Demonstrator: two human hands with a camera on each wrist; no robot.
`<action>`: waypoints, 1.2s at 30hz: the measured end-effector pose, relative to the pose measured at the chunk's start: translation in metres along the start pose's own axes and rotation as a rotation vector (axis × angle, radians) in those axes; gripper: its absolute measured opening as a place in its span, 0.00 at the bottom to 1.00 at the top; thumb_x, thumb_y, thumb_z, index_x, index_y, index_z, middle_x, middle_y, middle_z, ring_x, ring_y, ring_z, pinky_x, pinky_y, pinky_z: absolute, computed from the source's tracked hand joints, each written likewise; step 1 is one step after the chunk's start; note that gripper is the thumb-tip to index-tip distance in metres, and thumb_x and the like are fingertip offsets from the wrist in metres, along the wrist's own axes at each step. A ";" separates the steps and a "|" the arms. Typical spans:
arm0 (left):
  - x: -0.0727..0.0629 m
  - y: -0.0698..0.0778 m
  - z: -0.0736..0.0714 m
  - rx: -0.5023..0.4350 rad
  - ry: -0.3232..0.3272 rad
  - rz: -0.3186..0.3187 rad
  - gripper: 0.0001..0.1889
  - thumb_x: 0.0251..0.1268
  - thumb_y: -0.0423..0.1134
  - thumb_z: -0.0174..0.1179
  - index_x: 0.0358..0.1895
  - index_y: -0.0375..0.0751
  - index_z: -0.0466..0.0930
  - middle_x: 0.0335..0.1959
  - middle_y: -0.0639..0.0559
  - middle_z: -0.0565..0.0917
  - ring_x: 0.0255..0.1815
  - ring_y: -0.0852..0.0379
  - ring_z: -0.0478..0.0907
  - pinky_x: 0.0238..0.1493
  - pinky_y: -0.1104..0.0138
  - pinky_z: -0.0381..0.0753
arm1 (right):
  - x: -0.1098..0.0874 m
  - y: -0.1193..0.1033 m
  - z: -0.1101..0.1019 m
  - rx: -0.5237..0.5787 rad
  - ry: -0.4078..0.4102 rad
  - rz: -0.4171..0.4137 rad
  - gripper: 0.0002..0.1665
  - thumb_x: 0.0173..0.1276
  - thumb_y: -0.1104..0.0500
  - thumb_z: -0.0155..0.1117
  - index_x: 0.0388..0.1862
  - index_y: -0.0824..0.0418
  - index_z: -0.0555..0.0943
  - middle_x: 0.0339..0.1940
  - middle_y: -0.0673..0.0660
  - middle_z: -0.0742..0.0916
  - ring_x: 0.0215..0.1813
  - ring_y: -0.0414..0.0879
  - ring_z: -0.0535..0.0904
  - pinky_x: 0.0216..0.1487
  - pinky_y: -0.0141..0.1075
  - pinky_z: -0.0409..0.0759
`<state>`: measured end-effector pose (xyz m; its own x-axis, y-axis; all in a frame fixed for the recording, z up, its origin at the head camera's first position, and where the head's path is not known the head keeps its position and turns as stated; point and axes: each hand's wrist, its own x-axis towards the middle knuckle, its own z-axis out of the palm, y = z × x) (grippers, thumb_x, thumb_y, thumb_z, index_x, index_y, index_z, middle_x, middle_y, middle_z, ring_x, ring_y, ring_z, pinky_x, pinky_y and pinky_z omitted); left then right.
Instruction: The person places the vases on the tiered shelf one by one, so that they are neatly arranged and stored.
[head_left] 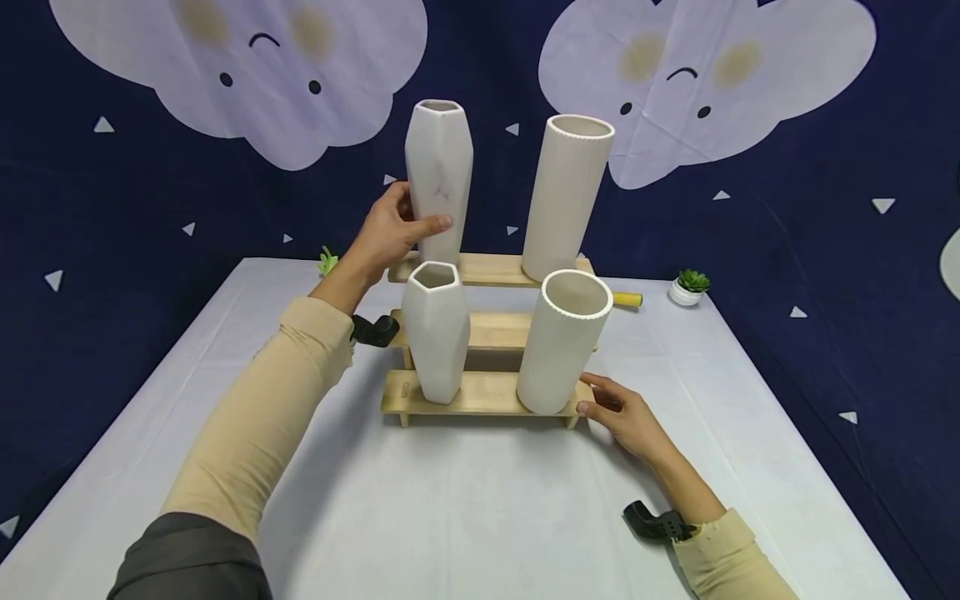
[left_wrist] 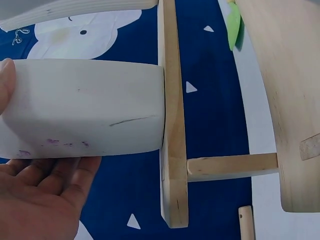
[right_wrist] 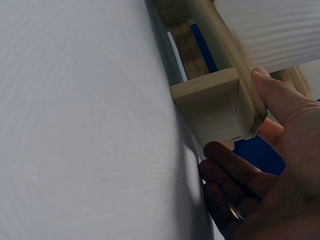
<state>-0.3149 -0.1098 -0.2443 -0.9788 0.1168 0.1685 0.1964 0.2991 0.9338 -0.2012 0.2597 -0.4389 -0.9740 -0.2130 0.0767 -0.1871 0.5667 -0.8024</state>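
Note:
With thumb and fingers around its lower half, my left hand [head_left: 390, 229] grips a tall faceted white vase [head_left: 441, 154]. The vase [left_wrist: 85, 107] stands upright, its base against the top board of a tiered wooden stand [head_left: 487, 268]. My right hand [head_left: 618, 412] is at the right end of the lowest board [head_left: 480, 392]. In the right wrist view its thumb [right_wrist: 280, 95] presses the board's edge, with a finger behind it and the others loosely curled below. On the lowest board are a shorter faceted vase [head_left: 437, 333] and a ribbed cylindrical vase [head_left: 562, 346].
A taller ribbed cylindrical vase [head_left: 566, 200] stands at the top board's right. Behind the stand lies a yellow stick [head_left: 627, 299]. A small potted succulent [head_left: 687, 287] sits at the table's back right, a green plant [head_left: 327, 260] at the back left. A dark cloth [head_left: 480, 50] hangs behind.

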 end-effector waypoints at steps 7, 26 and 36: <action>0.000 -0.001 -0.001 0.022 -0.015 -0.003 0.39 0.56 0.47 0.67 0.68 0.45 0.57 0.65 0.45 0.70 0.64 0.49 0.70 0.65 0.57 0.69 | 0.001 -0.001 -0.001 0.002 0.000 -0.007 0.30 0.64 0.51 0.64 0.65 0.52 0.72 0.55 0.66 0.82 0.55 0.58 0.79 0.52 0.45 0.76; -0.038 -0.022 -0.027 0.045 0.025 0.057 0.38 0.62 0.51 0.60 0.72 0.48 0.54 0.69 0.46 0.67 0.71 0.51 0.62 0.70 0.54 0.62 | 0.003 -0.001 0.000 -0.004 0.001 -0.008 0.31 0.64 0.50 0.64 0.66 0.52 0.72 0.55 0.67 0.82 0.55 0.59 0.79 0.53 0.47 0.76; -0.077 -0.043 -0.036 0.082 0.079 0.085 0.34 0.67 0.53 0.54 0.71 0.44 0.56 0.68 0.43 0.67 0.70 0.48 0.63 0.69 0.51 0.61 | 0.002 -0.001 -0.003 -0.025 0.000 -0.010 0.31 0.65 0.50 0.63 0.66 0.56 0.71 0.54 0.67 0.83 0.55 0.58 0.79 0.51 0.42 0.77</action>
<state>-0.2498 -0.1658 -0.2857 -0.9595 0.0713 0.2727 0.2794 0.3684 0.8867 -0.2038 0.2613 -0.4362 -0.9720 -0.2192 0.0847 -0.2003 0.5844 -0.7863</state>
